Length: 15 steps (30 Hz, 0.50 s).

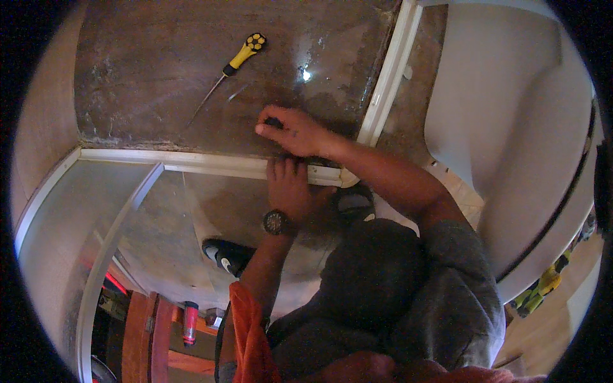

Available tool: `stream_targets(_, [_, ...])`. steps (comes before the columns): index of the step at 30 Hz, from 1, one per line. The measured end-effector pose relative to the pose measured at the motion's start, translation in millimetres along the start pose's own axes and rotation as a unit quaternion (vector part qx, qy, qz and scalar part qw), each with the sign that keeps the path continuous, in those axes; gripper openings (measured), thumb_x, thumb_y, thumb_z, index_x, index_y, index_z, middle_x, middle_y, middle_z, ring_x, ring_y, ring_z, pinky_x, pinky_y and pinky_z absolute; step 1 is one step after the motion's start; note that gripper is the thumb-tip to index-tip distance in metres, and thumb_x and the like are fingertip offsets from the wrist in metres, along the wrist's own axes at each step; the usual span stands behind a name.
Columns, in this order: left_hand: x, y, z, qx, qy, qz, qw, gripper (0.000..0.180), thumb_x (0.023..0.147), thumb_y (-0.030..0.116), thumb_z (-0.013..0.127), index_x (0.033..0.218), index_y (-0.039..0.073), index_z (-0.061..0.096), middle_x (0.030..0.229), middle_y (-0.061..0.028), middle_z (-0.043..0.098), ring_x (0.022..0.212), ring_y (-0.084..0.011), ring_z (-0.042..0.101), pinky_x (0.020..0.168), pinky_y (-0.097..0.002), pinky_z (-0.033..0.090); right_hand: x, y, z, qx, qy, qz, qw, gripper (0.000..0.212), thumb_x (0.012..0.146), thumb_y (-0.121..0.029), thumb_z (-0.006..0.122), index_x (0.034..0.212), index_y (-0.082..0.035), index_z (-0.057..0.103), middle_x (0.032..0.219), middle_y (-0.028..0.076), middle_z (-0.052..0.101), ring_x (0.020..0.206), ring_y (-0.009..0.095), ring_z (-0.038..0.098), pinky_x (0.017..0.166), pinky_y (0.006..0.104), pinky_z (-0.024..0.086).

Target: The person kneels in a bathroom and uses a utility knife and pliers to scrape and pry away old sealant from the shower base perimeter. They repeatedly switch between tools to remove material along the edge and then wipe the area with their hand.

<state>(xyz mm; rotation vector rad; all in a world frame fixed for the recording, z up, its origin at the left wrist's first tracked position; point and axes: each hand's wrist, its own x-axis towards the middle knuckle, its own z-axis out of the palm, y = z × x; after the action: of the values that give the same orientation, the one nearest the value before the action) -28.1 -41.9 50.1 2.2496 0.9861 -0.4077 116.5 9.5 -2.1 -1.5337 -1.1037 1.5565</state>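
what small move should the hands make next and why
Perhaps slide the left hand a little leftward along the white rail: its fingers rest on that rail, close to the right hand, which grips a small black object, so shifting might give it more room.

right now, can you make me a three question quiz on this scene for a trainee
1. True or false: the yellow-and-black screwdriver lies on the brown surface, out of both hands.
2. Which wrist wears the round dark watch, and what do that hand's fingers lie over?
3. What is in the right hand? A) the screwdriver B) a small dark object C) the watch

Key: 1. True. 2. The left wrist; the left hand has its fingers over the white rail. 3. B.
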Motion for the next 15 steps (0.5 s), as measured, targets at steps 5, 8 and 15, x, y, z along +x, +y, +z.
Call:
stream_targets(5, [-5,-9,13,-0.033,0.091,-0.001,0.995,0.111,0.065,0.075,0.075,0.140,-0.001,0.047,0.144,-0.0236,0.047,0.134,-0.0449,0.041,0.116,-0.0597,0.027,-4,0,30,-0.088,0.041,-0.001,0.995,0.039,0.099,-0.045,0.061,0.110,-0.008,0.063,0.088,0.016,0.069,0.078,0.024,0.068,0.070,0.0400,0.053])
stream_targets(8, [-5,-3,-1,-0.025,0.046,-0.003,0.999,0.107,0.066,0.070,0.077,0.141,-0.001,0.047,0.146,-0.0231,0.045,0.138,-0.0438,0.038,0.118,-0.0586,0.025,-2,-6,31,-0.032,0.022,0.024,0.999,0.043,0.099,-0.047,0.060,0.108,-0.005,0.064,0.081,0.018,0.068,0.073,0.024,0.067,0.067,0.0405,0.053])
stream_targets(15, [-7,3,5,-0.008,0.042,-0.019,0.999,0.102,0.070,0.066,0.076,0.141,-0.002,0.047,0.141,-0.0221,0.048,0.135,-0.0420,0.040,0.118,-0.0589,0.023,14,4,27,0.030,-0.046,0.043,0.998,0.054,0.099,-0.053,0.058,0.102,0.000,0.067,0.072,0.019,0.065,0.065,0.026,0.064,0.063,0.0421,0.051])
